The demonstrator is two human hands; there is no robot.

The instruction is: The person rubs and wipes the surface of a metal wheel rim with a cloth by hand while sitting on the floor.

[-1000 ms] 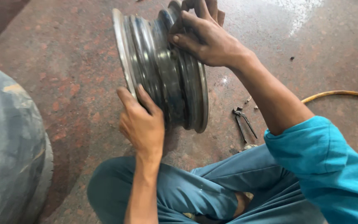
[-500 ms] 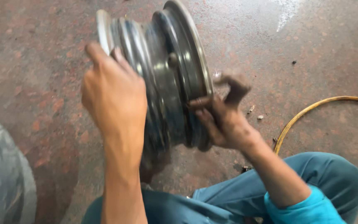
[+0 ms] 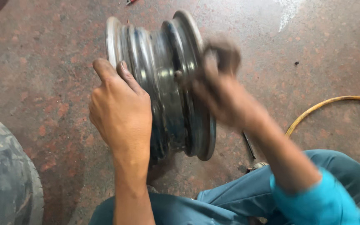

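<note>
2 hands on steel rim (image 3: 163, 83) | L hand (image 3: 121, 110) flat | R hand (image 3: 217, 83) blurred

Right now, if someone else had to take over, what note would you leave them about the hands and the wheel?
Left hand: flat on the rim, fingers over its left edge, steadying it.
Right hand: on the rim's right face, blurred; grip unclear.
Rim: standing on edge on the floor, bare, no tyre on it.
Tyre: lies apart at the left.
Hose and a small tool: on the floor at the right, untouched.
</note>
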